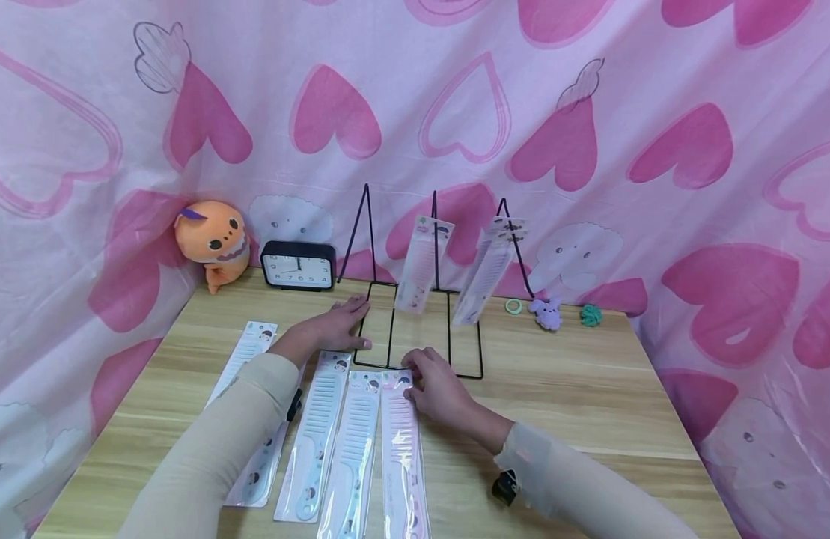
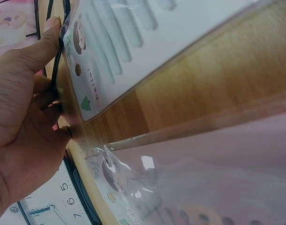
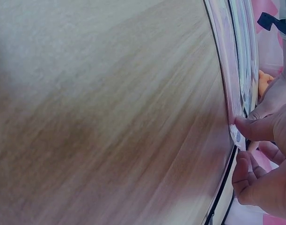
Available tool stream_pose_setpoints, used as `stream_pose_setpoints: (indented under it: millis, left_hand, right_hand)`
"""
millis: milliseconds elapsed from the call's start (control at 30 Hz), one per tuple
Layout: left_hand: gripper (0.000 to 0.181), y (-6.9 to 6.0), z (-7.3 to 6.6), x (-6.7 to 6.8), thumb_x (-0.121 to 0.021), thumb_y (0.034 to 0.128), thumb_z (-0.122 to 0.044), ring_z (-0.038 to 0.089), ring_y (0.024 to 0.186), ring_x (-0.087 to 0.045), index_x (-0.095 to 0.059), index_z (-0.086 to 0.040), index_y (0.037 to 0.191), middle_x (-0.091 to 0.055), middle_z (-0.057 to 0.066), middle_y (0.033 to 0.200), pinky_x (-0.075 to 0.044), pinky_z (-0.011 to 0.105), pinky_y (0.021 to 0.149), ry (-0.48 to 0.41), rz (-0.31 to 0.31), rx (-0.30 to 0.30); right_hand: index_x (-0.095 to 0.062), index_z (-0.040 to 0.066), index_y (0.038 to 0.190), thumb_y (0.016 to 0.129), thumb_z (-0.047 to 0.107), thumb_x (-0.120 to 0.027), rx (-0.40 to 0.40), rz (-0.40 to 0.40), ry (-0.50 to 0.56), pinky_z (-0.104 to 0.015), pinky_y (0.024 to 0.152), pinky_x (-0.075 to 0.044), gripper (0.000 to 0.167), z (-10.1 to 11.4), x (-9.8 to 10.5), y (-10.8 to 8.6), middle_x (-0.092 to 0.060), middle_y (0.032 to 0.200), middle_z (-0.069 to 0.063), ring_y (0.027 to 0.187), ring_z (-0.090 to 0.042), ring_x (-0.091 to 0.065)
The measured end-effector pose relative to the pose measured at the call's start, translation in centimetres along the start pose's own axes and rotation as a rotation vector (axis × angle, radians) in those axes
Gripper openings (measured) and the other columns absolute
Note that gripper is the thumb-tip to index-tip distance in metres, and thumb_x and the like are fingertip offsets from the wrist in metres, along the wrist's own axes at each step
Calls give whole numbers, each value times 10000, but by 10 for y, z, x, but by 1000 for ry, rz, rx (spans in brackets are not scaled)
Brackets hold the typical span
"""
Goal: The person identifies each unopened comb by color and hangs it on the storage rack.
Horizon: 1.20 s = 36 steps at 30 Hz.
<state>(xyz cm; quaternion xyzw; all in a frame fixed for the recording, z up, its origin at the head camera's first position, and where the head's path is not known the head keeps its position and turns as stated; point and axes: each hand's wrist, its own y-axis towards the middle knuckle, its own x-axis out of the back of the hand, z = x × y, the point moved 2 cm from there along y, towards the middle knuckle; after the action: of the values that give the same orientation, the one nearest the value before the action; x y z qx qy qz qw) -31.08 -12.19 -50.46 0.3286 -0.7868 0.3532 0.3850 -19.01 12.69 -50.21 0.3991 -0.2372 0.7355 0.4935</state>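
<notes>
My left hand point(image 1: 337, 326) reaches to the left side of a black wire display rack point(image 1: 482, 352), thumb spread from the fingers, touching the base wire. My right hand point(image 1: 441, 389) pinches the top corner of a pink comb in clear packaging point(image 1: 403, 457); in the right wrist view the corner lies between thumb point(image 3: 255, 129) and fingertips. Left of it lie a blue comb pack point(image 1: 354, 442), another blue comb pack point(image 1: 315, 434), and one partly hidden under my left forearm point(image 1: 256, 479). Packaged pink combs hang on the rack's middle point(image 1: 417, 269) and right point(image 1: 485, 277) uprights.
A black desk clock point(image 1: 298, 266) and an orange plush toy point(image 1: 215, 238) stand at the back left. To the rack's right lie a pale green ring point(image 1: 513, 306), a purple plush point(image 1: 546, 314) and a green ball point(image 1: 590, 315). A heart-patterned curtain point(image 1: 691, 187) hangs behind the wooden table point(image 1: 576, 397).
</notes>
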Motion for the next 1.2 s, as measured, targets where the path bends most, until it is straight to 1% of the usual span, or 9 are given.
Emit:
stream_pose_setpoints:
  millis: [200, 333, 533, 767, 967, 1200]
  left_hand:
    - [964, -1, -1, 1, -675, 1095, -481, 398, 1747, -9, -147, -33, 1765, -14, 186, 1872, -59, 589, 1430, -10, 7, 5]
    - [969, -2, -1, 0, -673, 1094, -490, 380, 1749, -1, -133, -54, 1771, 0, 170, 1875, -52, 580, 1432, -18, 12, 10]
    - [972, -2, 0, 1, -677, 1094, -483, 387, 1748, -3, -134, -40, 1768, -1, 179, 1872, -51, 585, 1430, -19, 10, -1]
    - [970, -2, 0, 1, -673, 1094, -490, 385, 1748, -3, -137, -44, 1768, 1, 176, 1873, -47, 582, 1431, -22, 12, 5]
    - [969, -1, 0, 0, -677, 1093, -488, 382, 1749, 0, -140, -48, 1769, 1, 171, 1875, -52, 580, 1432, -22, 11, 10]
    - [963, -1, 0, 0, -687, 1088, -480, 385, 1749, -6, -156, -54, 1768, -10, 161, 1877, -62, 583, 1431, -29, 4, 18]
  right_hand:
    - [-674, 113, 1214, 923, 4, -855, -1, -9, -12, -276, 779, -525, 360, 1, -1, 0, -631, 1124, -60, 971, -162, -569]
    - [-651, 118, 1191, 920, -12, -844, -13, -4, 9, -259, 741, -515, 357, 3, -1, 0, -613, 1117, -66, 940, -154, -555]
    - [-622, 115, 1182, 916, -41, -830, -12, 6, 46, -242, 719, -498, 372, 4, -1, 1, -588, 1093, -76, 923, -156, -536]
    - [-613, 114, 1187, 926, -60, -809, -11, -1, 65, -223, 728, -505, 369, 2, -3, 1, -573, 1099, -62, 944, -173, -559]
    - [-606, 118, 1196, 928, -93, -789, -24, -4, 81, -222, 755, -527, 387, 1, -2, 1, -579, 1135, -53, 967, -153, -559]
    - [-617, 96, 1213, 913, -119, -786, -23, -30, 91, -210, 805, -571, 406, 0, 0, 1, -576, 1144, -17, 990, -123, -584]
